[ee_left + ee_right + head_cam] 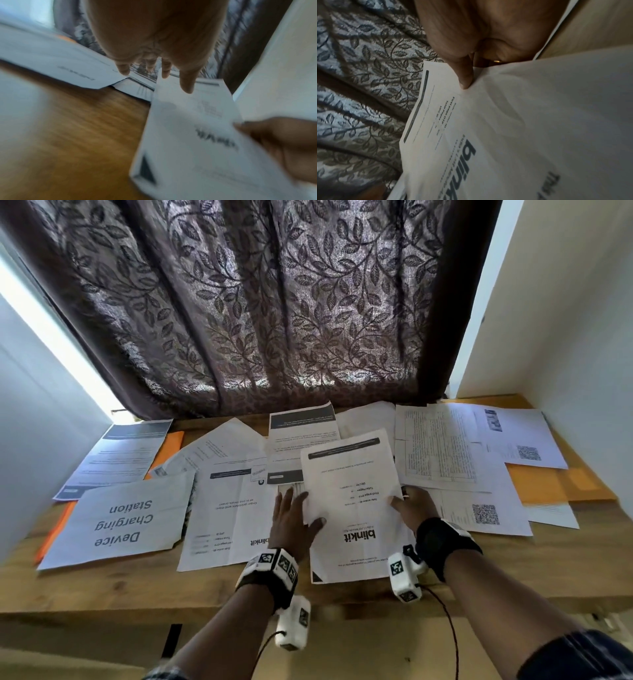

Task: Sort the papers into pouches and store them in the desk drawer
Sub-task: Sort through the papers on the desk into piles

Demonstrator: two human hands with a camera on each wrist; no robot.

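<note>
While both hands meet over the near middle of the wooden desk [144, 587], the right hand [412, 508] pinches the right edge of a "blinkit" sheet [356, 501], thumb on top, its far end tilted up off the other papers. At the sheet's left edge the left hand [294, 522] has its thumb over the top and its spread fingers behind; whether they clamp it I cannot tell. To the left lie a second blinkit sheet [226, 518] and a "Device Charging Station" page [120, 518]. Farther back, printed pages overlap orange pouches [555, 484] before a leaf-patterned curtain [257, 302].
</note>
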